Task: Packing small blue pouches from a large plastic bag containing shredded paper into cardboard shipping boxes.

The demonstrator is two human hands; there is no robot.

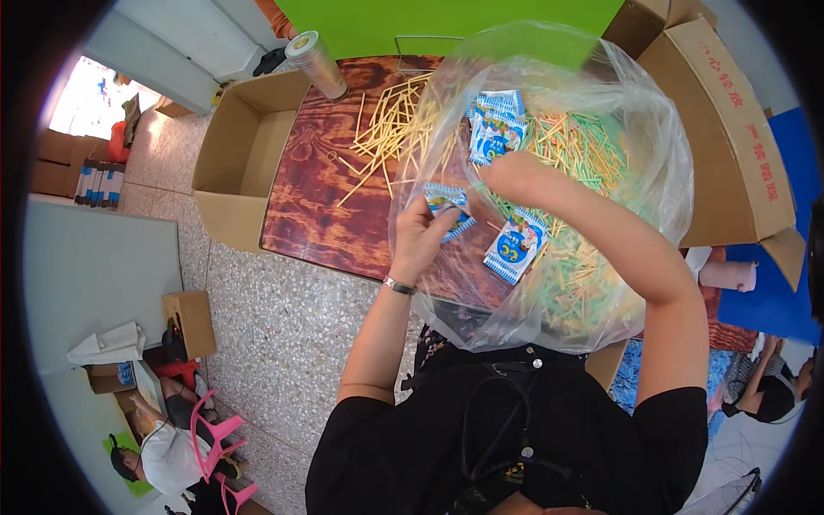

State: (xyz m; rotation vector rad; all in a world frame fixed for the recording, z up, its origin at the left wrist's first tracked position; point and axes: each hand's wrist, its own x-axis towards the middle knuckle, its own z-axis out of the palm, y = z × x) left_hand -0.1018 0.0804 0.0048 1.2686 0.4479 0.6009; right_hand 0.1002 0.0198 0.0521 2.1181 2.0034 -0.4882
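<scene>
My left hand [416, 239] is closed on a blue and white sachet [446, 199], pinching it between thumb and fingers above the table. My right hand [508, 174] reaches over a large clear plastic bag [657, 129]; its fingers are hidden, so I cannot tell whether it grips anything. Just beyond it, several like sachets [498, 129] lie in an overlapping pile. Another sachet [517, 245] lies nearer me, below my right forearm. Thin green, orange and yellow sticks [584, 150] fill much of the opened bag.
Loose pale yellow sticks [386, 129] are scattered on the reddish wooden table [322, 197]. A clear roll [318, 64] stands at its far left corner. Open cardboard boxes flank it, one left [245, 137], one right [730, 129]. Other people sit at far left and right.
</scene>
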